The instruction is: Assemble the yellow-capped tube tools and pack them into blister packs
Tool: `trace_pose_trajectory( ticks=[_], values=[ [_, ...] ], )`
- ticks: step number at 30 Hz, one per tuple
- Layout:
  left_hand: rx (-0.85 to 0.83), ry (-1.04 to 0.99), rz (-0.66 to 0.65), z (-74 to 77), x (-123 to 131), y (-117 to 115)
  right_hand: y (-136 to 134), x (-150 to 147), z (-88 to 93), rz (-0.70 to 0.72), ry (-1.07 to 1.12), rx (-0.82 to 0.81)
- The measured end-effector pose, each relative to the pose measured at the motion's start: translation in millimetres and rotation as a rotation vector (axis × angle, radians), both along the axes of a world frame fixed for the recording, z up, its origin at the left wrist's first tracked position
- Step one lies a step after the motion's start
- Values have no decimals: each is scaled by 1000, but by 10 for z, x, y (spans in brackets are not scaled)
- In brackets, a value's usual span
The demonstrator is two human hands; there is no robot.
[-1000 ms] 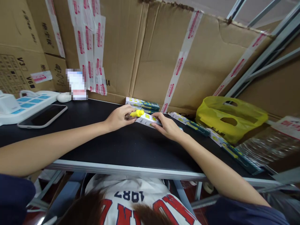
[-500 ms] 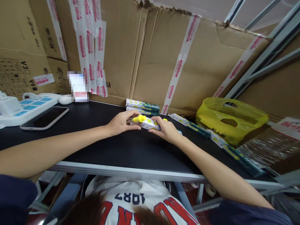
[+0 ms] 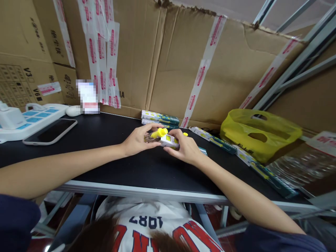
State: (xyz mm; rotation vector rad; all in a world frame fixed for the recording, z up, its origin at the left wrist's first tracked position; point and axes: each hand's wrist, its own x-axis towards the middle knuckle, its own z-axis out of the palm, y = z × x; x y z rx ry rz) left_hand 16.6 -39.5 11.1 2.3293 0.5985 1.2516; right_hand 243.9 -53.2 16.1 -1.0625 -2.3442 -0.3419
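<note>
My left hand point(image 3: 137, 140) is closed around a slim, clear and brownish item with a yellow end point(image 3: 159, 132); its exact kind I cannot make out. The yellow end points right, by the near end of a narrow white, yellow and green carton point(image 3: 169, 140). Around that carton my right hand point(image 3: 185, 147) is closed, hiding its middle, and a green end shows past the wrist. A small yellow piece point(image 3: 185, 134) peeks out behind the right-hand knuckles. Both hands are just above the black tabletop point(image 3: 147, 171), close together.
Similar cartons point(image 3: 160, 117) are stacked at the back; others point(image 3: 214, 140) lie in a line at right. A yellow plastic bag point(image 3: 259, 140) and clear plastic packaging point(image 3: 301, 164) stand on the right. A phone point(image 3: 51, 132) and power strip point(image 3: 39, 117) lie left. Taped cardboard point(image 3: 173, 70) walls the back.
The left hand and the yellow-ended item have shifted slightly right, toward the carton. The right hand stays almost in place, still closed on the carton.
</note>
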Motion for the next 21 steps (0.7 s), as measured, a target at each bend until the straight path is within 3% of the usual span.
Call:
trace_pose_trajectory(
  ticks=[7,11,16,21],
  values=[
    [-28,68,21,-67,29,-16,-59,-99,-23,2,-18,-8],
    [-6,165,112,-39,10,26,24,-6,6,4,12,-33],
    [155,373,281,6,-26,51,59,74,55,-14,68,9],
    [207,593,392,18,-57,37,55,81,39,-13,-39,112]
  ],
)
